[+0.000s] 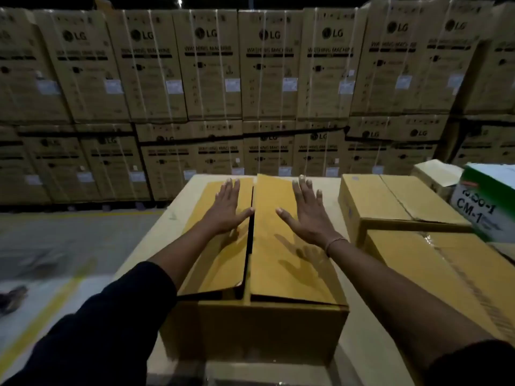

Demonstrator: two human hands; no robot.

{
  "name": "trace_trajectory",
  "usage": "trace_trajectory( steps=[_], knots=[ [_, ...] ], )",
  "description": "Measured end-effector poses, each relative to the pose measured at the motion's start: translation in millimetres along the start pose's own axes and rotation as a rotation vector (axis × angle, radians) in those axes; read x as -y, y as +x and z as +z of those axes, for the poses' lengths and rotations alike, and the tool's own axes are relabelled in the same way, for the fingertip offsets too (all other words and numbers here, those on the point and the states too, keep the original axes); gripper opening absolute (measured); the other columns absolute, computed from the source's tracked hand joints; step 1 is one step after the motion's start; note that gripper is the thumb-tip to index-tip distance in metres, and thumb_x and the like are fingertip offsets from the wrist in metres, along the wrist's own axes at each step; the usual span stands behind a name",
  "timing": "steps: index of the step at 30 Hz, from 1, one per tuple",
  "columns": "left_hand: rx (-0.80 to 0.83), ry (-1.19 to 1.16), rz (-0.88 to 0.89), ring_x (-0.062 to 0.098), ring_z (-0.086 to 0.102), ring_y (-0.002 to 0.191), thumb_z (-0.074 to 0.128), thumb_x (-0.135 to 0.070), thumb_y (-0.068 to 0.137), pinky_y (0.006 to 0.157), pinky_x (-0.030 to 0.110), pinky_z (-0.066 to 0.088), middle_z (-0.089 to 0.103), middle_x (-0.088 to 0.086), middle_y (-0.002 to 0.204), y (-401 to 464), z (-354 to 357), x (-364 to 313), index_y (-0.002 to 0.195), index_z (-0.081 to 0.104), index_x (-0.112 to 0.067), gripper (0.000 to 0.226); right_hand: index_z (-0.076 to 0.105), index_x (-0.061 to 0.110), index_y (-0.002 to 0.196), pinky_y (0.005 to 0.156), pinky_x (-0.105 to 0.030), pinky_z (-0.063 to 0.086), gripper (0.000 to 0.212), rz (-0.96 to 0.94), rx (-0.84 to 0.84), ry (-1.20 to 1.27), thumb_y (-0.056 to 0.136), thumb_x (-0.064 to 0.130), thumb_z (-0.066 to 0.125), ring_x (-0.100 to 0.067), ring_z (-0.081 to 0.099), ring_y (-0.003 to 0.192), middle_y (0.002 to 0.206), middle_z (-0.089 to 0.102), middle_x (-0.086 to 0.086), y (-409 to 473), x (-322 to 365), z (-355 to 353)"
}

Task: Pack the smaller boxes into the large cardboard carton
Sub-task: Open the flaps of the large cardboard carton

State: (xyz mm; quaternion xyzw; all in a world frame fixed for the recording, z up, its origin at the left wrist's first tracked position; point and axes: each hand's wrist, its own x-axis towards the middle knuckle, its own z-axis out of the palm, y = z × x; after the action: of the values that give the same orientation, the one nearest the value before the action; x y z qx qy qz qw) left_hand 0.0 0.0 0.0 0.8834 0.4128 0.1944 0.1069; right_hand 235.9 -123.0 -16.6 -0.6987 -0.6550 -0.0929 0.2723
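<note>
The large cardboard carton point(259, 324) stands in front of me on a pale work surface point(178, 218). Its two long top flaps are folded down and meet along a dark middle seam. My left hand point(227, 206) lies flat, fingers spread, on the left flap. My right hand point(305, 210) lies flat on the right flap, which sits slightly higher at its far end. The left flap's near corner stands a little raised. Whatever is inside the carton is hidden by the flaps.
Two closed brown cartons point(390, 201) point(451, 274) stand to the right, with a white and green box point(490, 201) behind them. A wall of stacked washing-machine cartons point(250, 93) fills the background. Grey floor with yellow lines point(55, 299) lies to the left.
</note>
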Motion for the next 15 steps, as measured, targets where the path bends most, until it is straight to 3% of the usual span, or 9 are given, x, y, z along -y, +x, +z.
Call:
trace_trajectory(
  steps=[3,8,11,15],
  knots=[
    [0.149,0.008,-0.05,0.028,-0.022,0.156,0.053,-0.066,0.096,0.126,0.049,-0.008,-0.024,0.011,0.169,-1,10,0,0.163,-0.016,-0.018,0.107,-0.008,0.018,0.166,0.127,-0.052,-0.009,0.097,0.008,0.11,0.032,0.098,0.075,0.032,-0.017,-0.025,0.156,0.172,-0.021,-0.001,-6,24,20],
    [0.268,0.085,0.03,0.032,-0.026,0.154,0.061,-0.059,0.094,0.126,0.052,-0.009,-0.028,0.011,0.167,-2,17,0,0.164,-0.013,-0.02,0.11,-0.008,0.017,0.165,0.126,-0.047,-0.015,0.099,0.016,0.176,0.06,0.098,0.075,0.036,-0.017,-0.026,0.156,0.171,-0.022,-0.001,-15,49,42],
    [0.302,0.133,0.029,0.033,-0.026,0.154,0.062,-0.044,0.099,0.125,0.051,-0.009,-0.024,0.013,0.169,3,9,-4,0.166,-0.002,-0.02,0.095,-0.008,0.018,0.166,0.126,-0.046,-0.016,0.096,0.007,0.199,0.083,0.099,0.072,0.036,-0.016,-0.026,0.155,0.171,-0.021,0.001,-19,59,51],
    [0.378,0.186,0.109,0.033,-0.02,0.156,0.049,-0.022,0.105,0.126,0.052,-0.008,-0.007,0.012,0.172,13,-16,-12,0.163,0.028,-0.021,0.061,-0.006,0.021,0.166,0.126,-0.044,-0.015,0.09,-0.002,0.184,0.129,0.101,0.069,0.034,-0.013,-0.025,0.156,0.172,-0.019,0.004,-20,67,58]
  ],
)
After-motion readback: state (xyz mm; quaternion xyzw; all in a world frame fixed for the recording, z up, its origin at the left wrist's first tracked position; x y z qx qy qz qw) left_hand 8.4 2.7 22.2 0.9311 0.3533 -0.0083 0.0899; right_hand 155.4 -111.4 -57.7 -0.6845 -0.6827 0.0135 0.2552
